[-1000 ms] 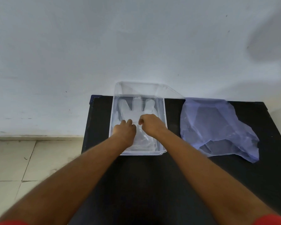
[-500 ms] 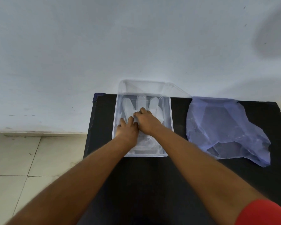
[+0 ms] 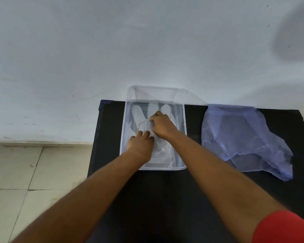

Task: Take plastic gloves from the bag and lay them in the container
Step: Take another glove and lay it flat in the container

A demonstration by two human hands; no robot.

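Head view: laying step, with left hand (image 3: pixel 140 146) pressed flat on plastic gloves (image 3: pixel 139 114) inside container (image 3: pixel 182 137), right hand (image 3: pixel 162 126) pinching them; next, likely release and reach toward bag (image 3: pixel 244 137).

The table (image 3: pixel 165 199) is black. On it, the container (image 3: pixel 182 137) is clear, the gloves (image 3: pixel 139 114) inside translucent white. Right of the container, the bag (image 3: pixel 240 137) is pale purple. One sleeve (image 3: pixel 284 228) is red.
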